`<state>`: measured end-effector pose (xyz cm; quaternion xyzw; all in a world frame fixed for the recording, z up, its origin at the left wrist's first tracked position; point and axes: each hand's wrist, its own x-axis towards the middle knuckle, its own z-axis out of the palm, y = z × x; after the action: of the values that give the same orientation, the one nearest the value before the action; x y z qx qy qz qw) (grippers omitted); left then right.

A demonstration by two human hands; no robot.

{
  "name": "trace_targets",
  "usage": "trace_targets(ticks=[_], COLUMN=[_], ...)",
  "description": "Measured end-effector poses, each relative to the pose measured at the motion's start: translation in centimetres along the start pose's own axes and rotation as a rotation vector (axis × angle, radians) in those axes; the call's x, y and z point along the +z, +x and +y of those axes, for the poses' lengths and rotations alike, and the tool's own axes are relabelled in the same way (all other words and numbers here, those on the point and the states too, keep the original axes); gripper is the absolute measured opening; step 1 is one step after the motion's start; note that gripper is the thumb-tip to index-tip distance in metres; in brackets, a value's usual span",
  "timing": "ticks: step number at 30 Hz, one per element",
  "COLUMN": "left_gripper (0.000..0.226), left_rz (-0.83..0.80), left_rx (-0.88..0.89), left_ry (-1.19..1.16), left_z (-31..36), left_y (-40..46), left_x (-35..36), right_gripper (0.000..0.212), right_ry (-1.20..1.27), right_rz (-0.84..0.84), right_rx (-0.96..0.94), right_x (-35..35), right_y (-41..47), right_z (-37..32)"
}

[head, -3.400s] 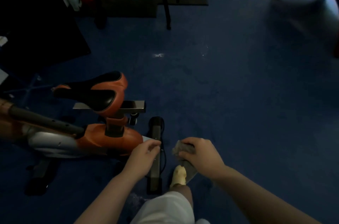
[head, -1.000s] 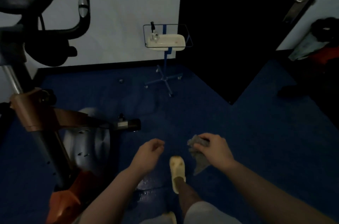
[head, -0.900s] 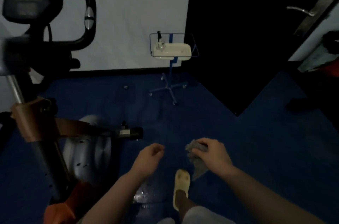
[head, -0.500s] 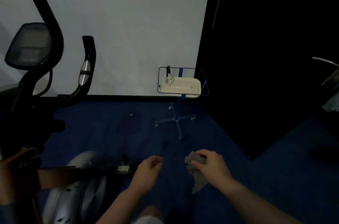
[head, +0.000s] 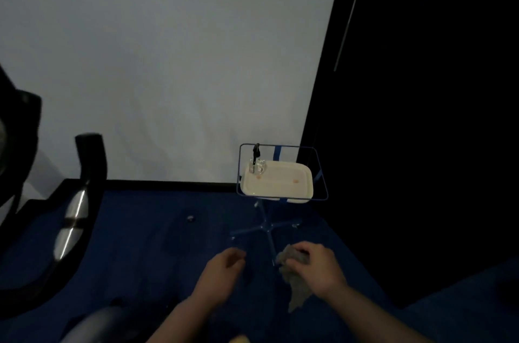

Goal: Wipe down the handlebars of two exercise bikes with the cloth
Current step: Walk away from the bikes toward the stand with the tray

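My right hand [head: 317, 267] is shut on a crumpled grey cloth [head: 296, 285], which hangs below the fingers at lower centre. My left hand [head: 222, 272] hovers beside it with fingers loosely curled, holding nothing. At the left edge rises the black handlebar [head: 75, 219] of an exercise bike, with a silver grip sensor on it. The bike's console is cut off by the left edge of the frame. Both hands are well to the right of the handlebar and apart from it.
A blue wire stand [head: 268, 227] on a star base carries a cream tray [head: 280, 184] near the white wall [head: 174, 62]. A dark doorway [head: 421, 118] fills the right. The floor is blue carpet [head: 157, 247]. The bike's grey housing [head: 92, 326] shows at the bottom left.
The view has swung from the bike's seat and rear to its front, then tilted up. The handlebar has slid to the left edge. My hands keep the same pose, the cloth still in the right.
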<state>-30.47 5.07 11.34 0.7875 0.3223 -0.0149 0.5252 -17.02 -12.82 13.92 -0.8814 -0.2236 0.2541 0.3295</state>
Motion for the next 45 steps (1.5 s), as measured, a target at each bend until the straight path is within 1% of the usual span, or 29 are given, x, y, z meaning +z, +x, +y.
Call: trace_targets(ticks=[5, 12, 16, 19, 20, 23, 27, 31, 35, 39, 41, 43, 45], left_gripper=[0.023, 0.022, 0.023, 0.023, 0.023, 0.023, 0.023, 0.024, 0.024, 0.025, 0.025, 0.024, 0.024], left_rz=[0.006, -0.074, -0.07, -0.067, -0.065, -0.071, -0.079, -0.065, -0.047, -0.011, -0.002, 0.013, 0.024], left_rx=[0.083, 0.048, 0.032, 0.005, -0.013, -0.056, -0.101, -0.167, -0.221, -0.286, -0.321, -0.341, -0.356], left_ry=[0.016, 0.001, 0.01, 0.005, 0.003, 0.007, 0.013, -0.05, -0.062, -0.073, -0.089, -0.11, -0.122], left_z=[2.9, 5.4, 6.0, 6.5, 6.5, 6.9, 8.1, 9.1, 8.7, 7.5, 7.2, 6.8, 6.5], left_y=[6.7, 12.6, 16.2, 18.8, 19.6, 22.1, 26.2, 29.5, 31.7, 33.2, 33.7, 34.0, 34.2], left_x=[-2.6, -2.8, -2.6, -2.4, -2.3, -2.2, -1.7, -1.1, -0.9, -0.6, -0.3, 0.3, 0.7], right_gripper=[0.026, 0.029, 0.028, 0.032, 0.031, 0.019, 0.024, 0.021, 0.025, 0.014, 0.014, 0.017, 0.024], right_ry=[0.038, -0.019, -0.033, -0.011, -0.001, 0.032, -0.02, -0.024, -0.03, -0.067, -0.088, -0.106, -0.144], right_rz=[0.099, 0.147, 0.114, 0.097, 0.088, 0.049, 0.002, -0.015, -0.055, -0.085, -0.087, -0.1, -0.162], right_rx=[0.002, 0.057, 0.071, 0.1, 0.117, 0.149, 0.191, 0.227, 0.262, 0.295, 0.317, 0.334, 0.359], right_x=[-1.0, -2.0, -2.8, -3.4, -3.6, -4.1, -4.6, -4.4, -3.4, -1.6, -0.7, 0.1, 0.7], right_y=[6.1, 11.6, 15.0, 18.2, 19.3, 22.7, 28.1, 33.9, 38.7, 42.0, 43.1, 43.9, 44.3], right_z=[-2.2, -2.8, -2.1, -1.3, -1.0, 0.0, 1.4, 2.6, 4.1, 6.0, 6.8, 7.8, 8.5])
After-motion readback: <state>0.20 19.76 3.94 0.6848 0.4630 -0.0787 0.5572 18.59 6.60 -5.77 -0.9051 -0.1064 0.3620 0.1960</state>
